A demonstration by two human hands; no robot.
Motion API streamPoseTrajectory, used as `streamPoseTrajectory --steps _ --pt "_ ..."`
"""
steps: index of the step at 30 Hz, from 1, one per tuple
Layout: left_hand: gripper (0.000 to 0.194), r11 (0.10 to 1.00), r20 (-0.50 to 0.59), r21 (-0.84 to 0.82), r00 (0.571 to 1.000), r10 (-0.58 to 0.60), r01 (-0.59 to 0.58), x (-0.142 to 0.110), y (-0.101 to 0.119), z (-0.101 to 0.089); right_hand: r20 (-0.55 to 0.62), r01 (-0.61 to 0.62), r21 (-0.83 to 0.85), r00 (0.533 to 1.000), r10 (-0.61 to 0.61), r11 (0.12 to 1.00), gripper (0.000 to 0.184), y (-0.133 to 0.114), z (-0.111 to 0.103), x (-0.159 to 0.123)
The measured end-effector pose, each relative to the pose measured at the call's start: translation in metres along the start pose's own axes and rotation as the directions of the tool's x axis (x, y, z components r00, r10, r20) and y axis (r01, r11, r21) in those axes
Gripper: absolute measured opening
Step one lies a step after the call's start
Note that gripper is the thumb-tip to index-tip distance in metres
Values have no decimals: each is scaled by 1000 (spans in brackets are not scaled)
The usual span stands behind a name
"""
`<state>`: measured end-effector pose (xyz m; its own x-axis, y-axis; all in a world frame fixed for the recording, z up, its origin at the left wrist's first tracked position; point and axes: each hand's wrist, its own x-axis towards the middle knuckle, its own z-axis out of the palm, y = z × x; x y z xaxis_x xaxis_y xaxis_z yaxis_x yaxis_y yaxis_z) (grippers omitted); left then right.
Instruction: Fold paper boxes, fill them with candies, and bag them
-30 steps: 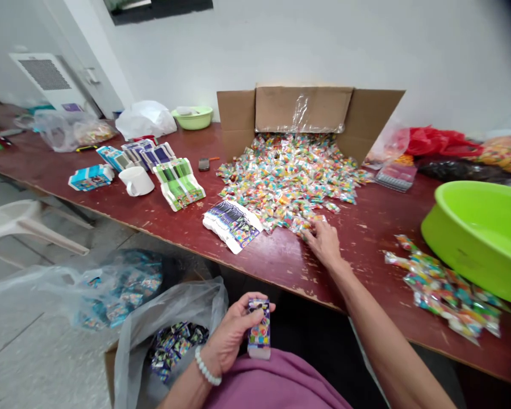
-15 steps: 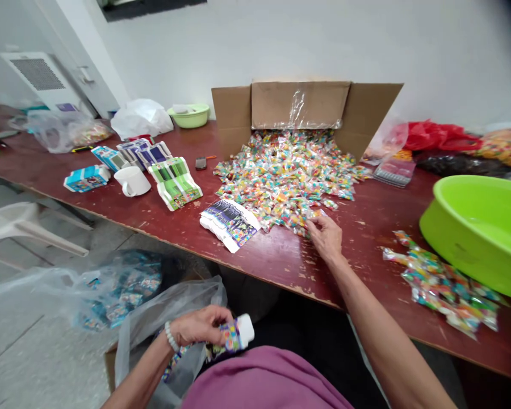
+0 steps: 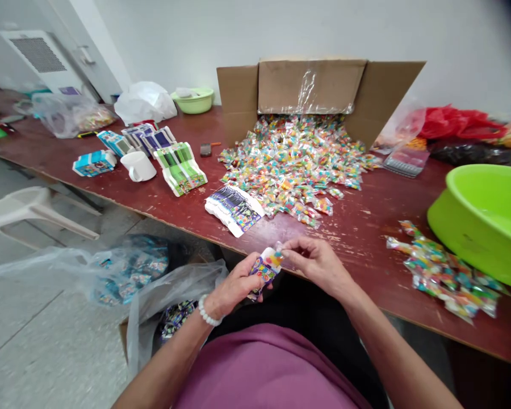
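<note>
My left hand (image 3: 238,282), with a beaded bracelet at the wrist, is wrapped round a small printed candy box (image 3: 264,274) just off the table's front edge. The box's white end flap stands up. At that end, the fingertips of my right hand (image 3: 317,262) pinch a small wrapped candy (image 3: 276,257), partly inside the opening. Beyond, a large heap of wrapped candies (image 3: 298,165) spills from a cardboard box (image 3: 310,88) lying on its side. A stack of flat purple cartons (image 3: 235,209) lies left of the heap's near edge.
Green cartons (image 3: 180,167), a white mug (image 3: 138,166) and blue cartons (image 3: 94,163) stand to the left. On the right are a lime-green basin (image 3: 489,227) and more candies (image 3: 447,272). Below the edge, a clear bag (image 3: 149,307) holds filled boxes; a white stool (image 3: 38,210) is at left.
My left hand has risen from beside the bag with the candy box. My right hand has come from the candy heap to the box's end, holding a candy.
</note>
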<state>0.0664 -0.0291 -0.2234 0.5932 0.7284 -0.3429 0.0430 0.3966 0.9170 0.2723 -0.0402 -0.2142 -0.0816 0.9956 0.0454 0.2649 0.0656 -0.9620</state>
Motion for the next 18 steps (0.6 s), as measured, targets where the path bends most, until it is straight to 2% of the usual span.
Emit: streamPoseTrajectory --steps 2,4,6,8,10,13,15,16,18 --pt "27 999 -38 -48 999 9 -11 0 -1 4 56 64 -86 997 -60 994 18 -3 6 -3" --pt "40 989 -86 -149 996 -4 -9 1 -4 6 54 104 -94 994 -99 990 21 -5 8 -4" --pt "57 967 -115 -255 993 -27 -3 3 -7 7 -34 68 4 997 -68 998 26 -6 9 -3" --pt "63 948 -125 -319 992 -37 -5 4 -9 8 -99 -3 155 995 19 988 29 -4 11 -2" --pt "58 942 -149 -333 989 -19 -32 4 -10 9 -46 -70 272 995 86 960 37 -1 16 -3" --pt "51 945 -201 -313 979 30 -93 2 -13 15 128 -141 398 987 97 906 41 2 30 -7" --pt "48 941 -231 -309 971 67 -139 1 -15 18 160 -120 438 986 54 891 36 3 38 -9" --pt "46 935 -240 -321 968 78 -154 1 -16 19 133 -82 421 991 27 903 31 3 41 -10" --pt "44 912 -220 -389 974 43 -129 1 -17 18 16 59 271 998 -65 961 23 1 42 -11"
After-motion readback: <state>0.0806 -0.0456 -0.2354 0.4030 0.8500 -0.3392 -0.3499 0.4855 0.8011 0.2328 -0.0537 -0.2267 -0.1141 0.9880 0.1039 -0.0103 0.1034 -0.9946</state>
